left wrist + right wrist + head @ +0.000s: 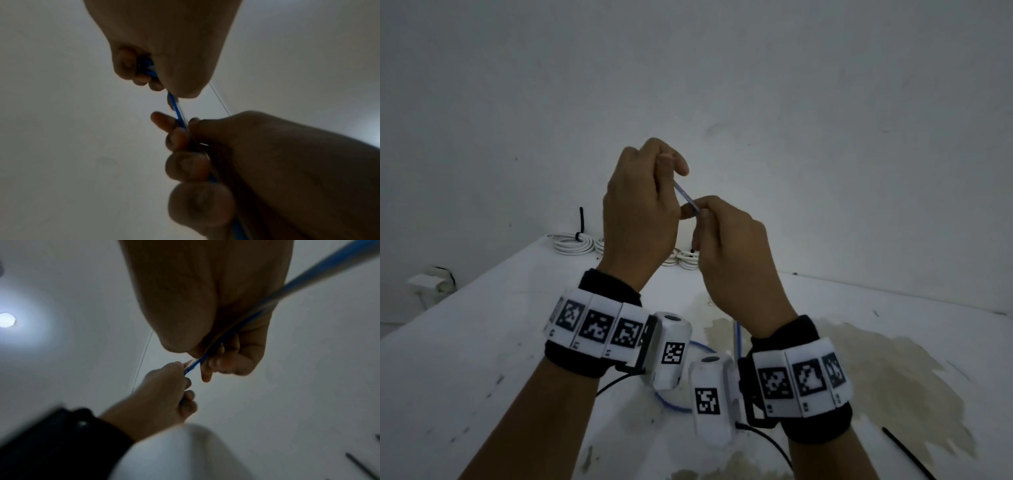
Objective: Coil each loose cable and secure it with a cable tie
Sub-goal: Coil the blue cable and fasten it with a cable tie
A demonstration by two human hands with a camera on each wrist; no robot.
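Both hands are raised above the white table (482,342) with a blue cable (686,196) stretched between them. My left hand (671,171) grips the cable's end in curled fingers; the left wrist view shows that blue end (147,66) inside the fist (141,71). My right hand (700,214) pinches the cable lower down, and its fingers (180,139) curl along the strand. In the right wrist view the cable (287,288) runs past my right palm (216,360) to my left hand (170,379). The slack (738,330) hangs to a loop on the table.
Coiled white cables (571,244) bound with black ties lie at the table's far edge against the wall. A loose black cable tie (907,452) lies on the stained table surface at the right. A white plug block (431,279) sits beyond the left table edge.
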